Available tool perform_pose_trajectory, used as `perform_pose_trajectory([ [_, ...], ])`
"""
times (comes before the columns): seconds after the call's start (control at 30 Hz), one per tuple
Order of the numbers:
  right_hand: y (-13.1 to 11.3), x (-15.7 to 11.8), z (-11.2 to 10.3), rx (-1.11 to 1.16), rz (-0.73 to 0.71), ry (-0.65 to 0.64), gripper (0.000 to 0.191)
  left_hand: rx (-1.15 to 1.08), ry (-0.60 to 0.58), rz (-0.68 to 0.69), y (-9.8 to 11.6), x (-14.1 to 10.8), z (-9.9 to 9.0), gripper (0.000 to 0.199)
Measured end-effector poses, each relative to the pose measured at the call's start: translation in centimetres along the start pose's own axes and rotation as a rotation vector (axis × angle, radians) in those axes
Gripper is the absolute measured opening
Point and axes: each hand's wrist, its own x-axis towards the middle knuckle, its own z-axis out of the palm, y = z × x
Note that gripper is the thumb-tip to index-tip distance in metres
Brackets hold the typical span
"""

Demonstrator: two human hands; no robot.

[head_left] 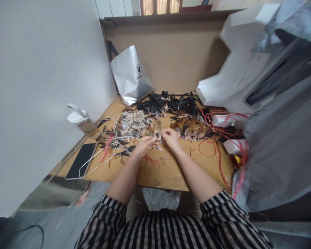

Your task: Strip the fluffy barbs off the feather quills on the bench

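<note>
My left hand [145, 145] and my right hand [171, 139] meet over the middle of the wooden table, their fingertips almost touching. Both are closed in a pinch on a small pale-brown feather [158, 136], whose edges blend into the feathers behind. Just beyond my left hand lies a pile of light and brown feathers [133, 121]. Beyond my right hand is a bundle of golden-brown feathers [191, 127]. Black feathers [155, 103] lie in bunches farther back. Near my left wrist a scrap of red plastic string [151, 159] rests on the tabletop.
A silver bag [131, 74] leans at the back left. Left of the feathers stand a lidded bottle [84, 122] and a phone [81, 162] with a white cable across it. Red string [220, 162] tangles at the right, beside white blocks [234, 147] and hanging grey cloth [282, 148].
</note>
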Motion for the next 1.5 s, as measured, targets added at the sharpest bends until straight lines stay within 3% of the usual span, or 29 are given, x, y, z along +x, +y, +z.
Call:
perform_pose_trajectory([
  [0.13, -0.1, -0.6, 1.0, -0.028, -0.029, -0.011, 0.011, -0.015, -0.009, -0.027, 0.0, 0.0, 0.0, 0.023],
  [0.27, -0.6, -0.8, 1.3, 0.204, 0.136, -0.072, 0.016, -0.089, -0.010, -0.027, 0.1, 0.1, -0.1, 0.017],
  [0.47, -1.2, -0.8, 0.2, 0.568, 0.377, -0.359, 0.026, -0.287, -0.049, -0.023, 0.6, 0.0, -0.5, 0.011],
  [0.57, -1.3, -1.0, 0.0, 0.614, 0.400, -0.529, 0.024, -0.336, -0.085, -0.033, 0.7, -0.3, -0.4, 0.011],
  [0.63, -1.3, -1.2, 0.1, 0.616, 0.392, -0.560, 0.024, -0.338, -0.096, -0.043, 0.8, -0.4, -0.4, 0.011],
  [0.93, -1.4, -0.8, -0.2, 0.433, 0.308, -0.413, 0.030, -0.047, 0.016, -0.034, 0.5, -0.1, -0.3, 0.021],
  [1.23, -1.2, -0.7, -0.4, 0.174, 0.182, -0.265, 0.028, 0.116, 0.025, -0.018, 0.3, -0.2, 0.0, 0.028],
  [1.5, -0.8, -0.8, 0.1, 0.050, 0.087, -0.251, 0.025, 0.193, 0.074, 0.006, 0.3, -0.1, 0.3, 0.028],
])
